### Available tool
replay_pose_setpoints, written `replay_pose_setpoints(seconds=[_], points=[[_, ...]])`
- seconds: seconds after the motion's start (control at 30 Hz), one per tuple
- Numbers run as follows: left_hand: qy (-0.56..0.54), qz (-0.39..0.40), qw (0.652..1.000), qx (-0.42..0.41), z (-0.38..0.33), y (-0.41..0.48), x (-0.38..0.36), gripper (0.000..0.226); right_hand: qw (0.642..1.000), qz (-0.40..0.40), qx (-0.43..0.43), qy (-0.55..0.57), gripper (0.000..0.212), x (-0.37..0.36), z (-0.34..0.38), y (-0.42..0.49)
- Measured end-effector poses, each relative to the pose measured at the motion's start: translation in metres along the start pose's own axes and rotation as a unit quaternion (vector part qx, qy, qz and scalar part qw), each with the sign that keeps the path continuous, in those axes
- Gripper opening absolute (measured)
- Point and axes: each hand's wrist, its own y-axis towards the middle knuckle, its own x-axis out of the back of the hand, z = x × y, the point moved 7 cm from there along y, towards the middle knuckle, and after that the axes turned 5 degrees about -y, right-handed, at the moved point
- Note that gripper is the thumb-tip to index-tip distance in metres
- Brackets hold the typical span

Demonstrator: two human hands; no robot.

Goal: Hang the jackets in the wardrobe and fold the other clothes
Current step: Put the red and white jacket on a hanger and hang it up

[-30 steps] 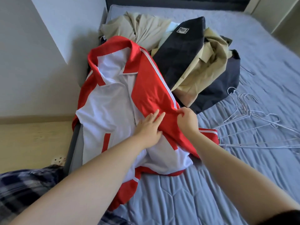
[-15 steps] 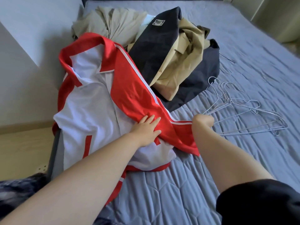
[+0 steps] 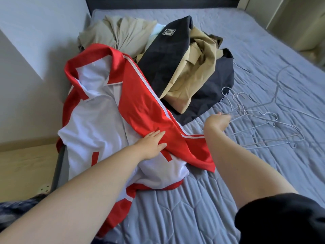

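Your left hand (image 3: 152, 142) lies flat, fingers straight, pressing on the red and white jacket (image 3: 112, 117), which is spread open on the near left part of the bed (image 3: 263, 182), its collar toward the far side and one edge hanging over the bed's left side. Your right hand (image 3: 217, 120) reaches right toward the wire hangers (image 3: 260, 127) lying in a loose bunch on the cover; it is blurred, so I cannot tell whether its fingers have closed on a hanger or only touch one.

The jacket looks thin, smooth and limp, likely slippery, so expect it to slide off a bare wire hanger if you hang it unevenly. Take it at the collar and shoulder seams, where the cloth is doubled and firmer, and feed one hanger arm into each shoulder. The hangers look light and springy, and they lie hooked across each other; pick one by its hook and lift slowly, or the others may come up with it.

Beyond the jacket sits the pile of other clothes (image 3: 184, 67), beige and dark pieces heaped together, soft and tangled, not yet sorted.
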Motion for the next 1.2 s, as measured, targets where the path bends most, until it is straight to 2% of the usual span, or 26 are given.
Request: replay_pose_setpoints(seconds=[0.1,0.3,0.4,0.57,0.73,0.83,0.97,1.03,1.1,1.2], points=[[-0.016,-0.004,1.000,0.000,0.001,0.000,0.008,0.061,0.996,0.000,0.049,0.076,0.014,-0.014,0.023,-0.013],[-0.079,-0.021,0.996,0.035,0.017,-0.005,0.022,0.064,0.989,0.017,0.067,0.128,0.019,-0.051,0.042,-0.046],[-0.130,-0.058,0.988,0.063,0.027,-0.008,0.037,0.062,0.986,0.033,0.084,0.139,0.021,-0.067,0.056,-0.071],[-0.309,-0.155,0.935,0.084,0.050,-0.024,0.078,0.052,0.981,0.082,0.167,0.054,0.018,-0.099,0.083,-0.126],[-0.280,-0.226,0.927,0.101,0.084,-0.054,0.127,0.026,0.924,0.196,0.323,-0.064,0.018,-0.145,0.119,-0.198],[-0.279,-0.263,0.916,0.118,0.107,-0.070,0.147,0.033,0.892,0.240,0.375,-0.081,0.022,-0.164,0.131,-0.234],[-0.331,-0.327,0.871,0.159,0.134,-0.100,0.174,0.040,0.881,0.234,0.404,-0.072,0.020,-0.176,0.139,-0.257],[-0.339,-0.365,0.854,0.149,0.143,-0.114,0.187,0.050,0.879,0.204,0.421,-0.087,0.030,-0.178,0.142,-0.259],[-0.348,-0.437,0.820,0.127,0.147,-0.135,0.205,0.061,0.877,0.195,0.427,-0.105,0.033,-0.181,0.141,-0.255],[-0.258,-0.576,0.761,0.152,0.154,-0.176,0.232,0.067,0.884,0.190,0.404,-0.140,0.024,-0.184,0.134,-0.237]])
